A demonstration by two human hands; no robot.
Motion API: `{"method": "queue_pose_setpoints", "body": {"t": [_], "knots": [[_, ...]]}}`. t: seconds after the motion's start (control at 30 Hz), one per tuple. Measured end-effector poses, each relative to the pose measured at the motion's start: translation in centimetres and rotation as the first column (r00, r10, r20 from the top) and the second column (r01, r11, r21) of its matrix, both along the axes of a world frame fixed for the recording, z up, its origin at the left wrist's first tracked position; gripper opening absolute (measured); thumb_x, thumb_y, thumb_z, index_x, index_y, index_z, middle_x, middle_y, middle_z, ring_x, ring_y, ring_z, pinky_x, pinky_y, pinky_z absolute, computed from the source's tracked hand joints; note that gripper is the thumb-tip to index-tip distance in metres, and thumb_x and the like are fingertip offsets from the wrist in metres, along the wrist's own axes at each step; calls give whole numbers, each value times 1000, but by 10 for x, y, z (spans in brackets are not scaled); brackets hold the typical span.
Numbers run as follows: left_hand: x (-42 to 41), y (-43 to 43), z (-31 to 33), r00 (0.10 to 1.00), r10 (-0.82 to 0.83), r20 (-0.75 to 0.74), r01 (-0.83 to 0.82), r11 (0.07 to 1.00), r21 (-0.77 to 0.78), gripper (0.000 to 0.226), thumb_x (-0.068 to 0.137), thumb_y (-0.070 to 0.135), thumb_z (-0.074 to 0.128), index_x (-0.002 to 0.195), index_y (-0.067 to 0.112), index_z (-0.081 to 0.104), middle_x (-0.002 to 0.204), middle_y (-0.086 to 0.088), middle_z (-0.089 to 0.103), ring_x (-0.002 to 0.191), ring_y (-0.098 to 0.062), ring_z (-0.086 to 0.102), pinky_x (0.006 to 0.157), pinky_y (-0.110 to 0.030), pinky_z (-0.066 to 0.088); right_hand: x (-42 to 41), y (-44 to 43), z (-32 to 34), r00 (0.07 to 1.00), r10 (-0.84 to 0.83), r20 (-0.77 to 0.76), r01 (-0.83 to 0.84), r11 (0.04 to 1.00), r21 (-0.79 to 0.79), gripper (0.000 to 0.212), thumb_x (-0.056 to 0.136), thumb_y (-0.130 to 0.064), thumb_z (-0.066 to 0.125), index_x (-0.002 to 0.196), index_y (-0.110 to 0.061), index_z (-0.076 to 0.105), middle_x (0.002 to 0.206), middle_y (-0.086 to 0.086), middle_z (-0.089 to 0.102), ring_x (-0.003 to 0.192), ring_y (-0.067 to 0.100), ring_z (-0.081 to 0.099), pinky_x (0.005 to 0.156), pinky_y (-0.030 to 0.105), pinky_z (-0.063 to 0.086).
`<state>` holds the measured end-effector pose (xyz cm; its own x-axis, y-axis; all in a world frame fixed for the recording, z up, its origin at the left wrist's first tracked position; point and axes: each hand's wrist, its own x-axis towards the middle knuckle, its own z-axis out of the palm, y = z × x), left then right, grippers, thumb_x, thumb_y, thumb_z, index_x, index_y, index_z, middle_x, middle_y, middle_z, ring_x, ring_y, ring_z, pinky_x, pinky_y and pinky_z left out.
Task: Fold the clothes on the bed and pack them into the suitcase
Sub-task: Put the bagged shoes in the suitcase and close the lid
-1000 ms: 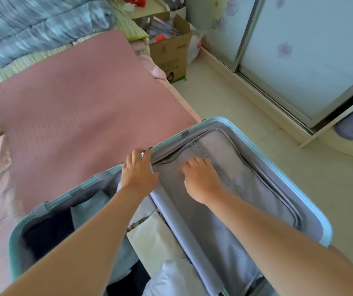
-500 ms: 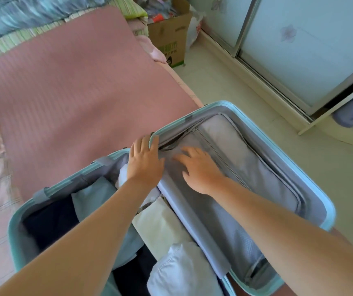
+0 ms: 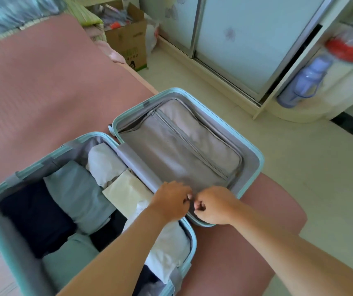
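Half-filling the pale blue hard-shell suitcase (image 3: 128, 119), lying open on the pink bedspread (image 3: 43, 82), with folded navy, grey-blue and white clothes (image 3: 75, 193). Pinching the near edge of its grey zipped fabric divider (image 3: 182, 154) with left hand (image 3: 171, 201) and right hand (image 3: 216, 207), fingers (image 3: 200, 205) curled tight. Risking a snagged zip through uneven tugging.

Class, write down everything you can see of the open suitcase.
The suitcase is a pale teal hard shell with grey lining, lying open on pink bedding. Its left half is packed with folded clothes in navy, grey-blue, white and cream. Its right half is covered by a grey fabric divider with a zip along it. The left hand and right hand pinch at the divider's near edge.
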<state>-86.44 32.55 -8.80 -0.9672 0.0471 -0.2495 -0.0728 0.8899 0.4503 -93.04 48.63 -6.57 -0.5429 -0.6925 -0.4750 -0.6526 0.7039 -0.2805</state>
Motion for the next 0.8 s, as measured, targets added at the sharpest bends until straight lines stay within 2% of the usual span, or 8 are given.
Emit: {"method": "queue_pose_setpoints", "body": {"t": [0.07,0.17,0.2,0.3,0.37,0.47,0.63,0.8], "knots": [[7,11,-5,998,-54,15,55,996,-75,24,91,26,49,108,31,66,110,8,64,110,-19,52,99,-33,33,3,13,1,999,-7,52,5,999,33,8,86,-31,63,81,-29,69,75,-12,65,74,10,57,61,26,36],[13,18,-8,998,-63,-8,61,989,-137,29,95,26,43,111,33,66,111,8,63,110,-18,49,101,-32,31,4,21,-3,998,-37,52,34,997,63,25,90,-33,67,115,-32,73,109,-11,70,101,13,62,75,25,39],[14,19,-8,998,-56,-7,55,989,-135,30,95,25,42,112,33,66,111,8,63,109,-18,49,101,-31,31,4,20,-4,999,-36,41,34,997,69,24,89,-32,68,112,-31,75,109,-10,71,100,15,63,75,25,41],[14,22,-9,999,-54,10,54,990,-132,31,94,25,42,111,34,66,112,9,64,108,-18,50,99,-31,30,5,12,-6,999,-22,24,19,995,99,8,86,-22,68,81,-24,73,85,-8,71,75,18,60,67,27,41],[13,23,-9,998,-54,13,56,988,-144,31,93,25,42,110,34,67,111,9,65,107,-18,51,98,-31,31,6,12,-5,999,-34,41,30,994,104,19,85,-16,64,69,-26,64,76,-8,66,67,15,55,62,26,39],[10,28,-8,998,-62,31,65,990,-127,30,91,26,45,108,33,68,109,9,66,106,-19,52,97,-32,34,4,17,-4,998,-51,41,47,995,89,16,89,-22,57,80,-25,70,81,-6,69,75,18,62,63,29,45],[-1,42,-2,1000,-20,2,20,999,41,25,90,24,52,106,29,69,105,7,66,105,-19,55,93,-33,44,-15,34,2,992,-118,-39,118,993,-12,17,91,-36,57,89,-28,72,90,-3,71,86,21,65,71,30,47],[-44,56,5,996,10,-91,-12,1000,-20,33,92,24,55,125,28,60,120,5,55,118,-18,45,100,-31,38,-78,67,4,950,-158,-269,139,986,-89,9,93,-22,58,88,-29,61,95,-7,64,91,21,62,81,34,38]]}}
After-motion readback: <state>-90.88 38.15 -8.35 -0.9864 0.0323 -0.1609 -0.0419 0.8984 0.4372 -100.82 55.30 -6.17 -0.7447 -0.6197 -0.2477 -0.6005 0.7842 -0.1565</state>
